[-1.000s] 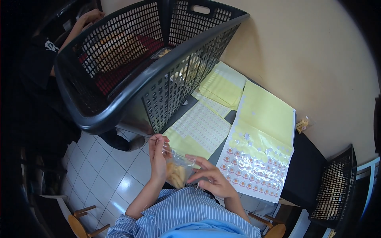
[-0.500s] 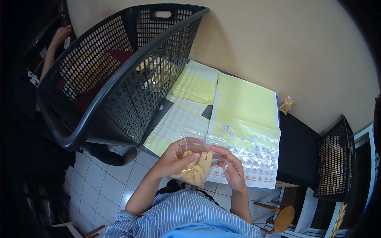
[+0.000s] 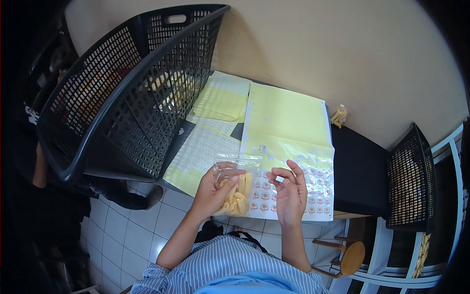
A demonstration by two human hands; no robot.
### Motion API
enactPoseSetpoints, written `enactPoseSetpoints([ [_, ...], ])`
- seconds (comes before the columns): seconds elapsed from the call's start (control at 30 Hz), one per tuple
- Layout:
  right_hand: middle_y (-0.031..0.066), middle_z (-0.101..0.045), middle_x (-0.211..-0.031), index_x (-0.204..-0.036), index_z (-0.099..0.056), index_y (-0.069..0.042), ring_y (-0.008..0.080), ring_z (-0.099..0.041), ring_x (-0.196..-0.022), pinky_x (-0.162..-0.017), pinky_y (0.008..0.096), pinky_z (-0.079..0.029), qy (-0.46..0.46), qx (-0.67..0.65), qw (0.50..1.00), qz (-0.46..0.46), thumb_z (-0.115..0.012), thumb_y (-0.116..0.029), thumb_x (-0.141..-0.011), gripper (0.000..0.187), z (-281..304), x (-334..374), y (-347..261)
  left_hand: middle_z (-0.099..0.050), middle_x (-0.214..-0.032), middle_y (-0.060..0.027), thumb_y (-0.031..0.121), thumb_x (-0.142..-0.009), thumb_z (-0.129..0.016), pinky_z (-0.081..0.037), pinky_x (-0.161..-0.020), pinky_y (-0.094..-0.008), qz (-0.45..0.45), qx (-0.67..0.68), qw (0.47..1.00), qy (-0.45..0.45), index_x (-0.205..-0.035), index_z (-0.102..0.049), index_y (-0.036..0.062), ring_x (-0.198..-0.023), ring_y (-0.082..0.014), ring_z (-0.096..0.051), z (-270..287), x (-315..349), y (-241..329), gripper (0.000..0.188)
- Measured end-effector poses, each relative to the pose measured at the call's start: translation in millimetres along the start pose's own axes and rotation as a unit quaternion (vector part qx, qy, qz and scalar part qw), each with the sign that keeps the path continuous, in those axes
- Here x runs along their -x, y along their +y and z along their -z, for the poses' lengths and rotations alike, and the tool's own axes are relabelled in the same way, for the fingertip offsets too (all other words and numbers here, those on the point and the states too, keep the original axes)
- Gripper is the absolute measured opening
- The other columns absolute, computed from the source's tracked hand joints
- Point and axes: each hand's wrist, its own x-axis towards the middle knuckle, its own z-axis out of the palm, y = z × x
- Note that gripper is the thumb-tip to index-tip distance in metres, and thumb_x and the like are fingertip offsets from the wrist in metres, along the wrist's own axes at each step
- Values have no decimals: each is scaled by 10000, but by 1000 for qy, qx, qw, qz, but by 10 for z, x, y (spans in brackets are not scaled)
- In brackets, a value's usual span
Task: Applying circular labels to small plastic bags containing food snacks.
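Observation:
My left hand [image 3: 210,188] grips a clear plastic bag [image 3: 238,202] of pale yellow stick-shaped snacks, thumb across its front. The bag's top part looks flat, and the snacks sit in its lower part. To its right, apart from the bag, my right hand [image 3: 292,198] is raised with a small white sticker [image 3: 281,179] pinched at the fingertips. Below both hands lies a large sticker sheet [image 3: 289,110], its far part bare yellow backing and its near part bearing rows of round red-and-white stickers. Several loose whitish bits lie across its middle.
A big black mesh basket [image 3: 105,132] stands at the left, with bagged snacks inside. More sheets [image 3: 223,98] lie beside it. Another snack bag [image 3: 339,117] rests by the wall. At right are a second black basket [image 3: 411,179] and a wooden stool [image 3: 352,258]. Someone's dark-clothed leg [image 3: 117,193] shows at left.
My right hand has come away from the bag and lifted, the white sticker now at its fingertips. The bag stays in my left hand. The whole view has shifted slightly.

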Motion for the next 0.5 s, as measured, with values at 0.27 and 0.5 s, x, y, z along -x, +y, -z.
enactPoseSetpoints([
  [0.27,108,-582,-928,-1273,-363,12,172,-570,-890,-849,328,-453,1,-37,999,0,-374,-6,-887,386,199,80,-5,-610,-1075,-168,23,-889,-500,-470,-864,-286,20,-8,1000,3,-1149,-414,-11,-1011,-169,-574,-166,105,-144,276],
  [0.5,58,-586,-898,-1235,-396,11,106,-557,-805,-744,236,-463,8,70,998,5,-581,16,-835,440,425,134,-76,-607,-1062,-164,25,-881,-524,-454,-882,-285,9,-28,1000,4,-1138,-406,-14,-1031,-169,-565,-428,144,-250,285],
])
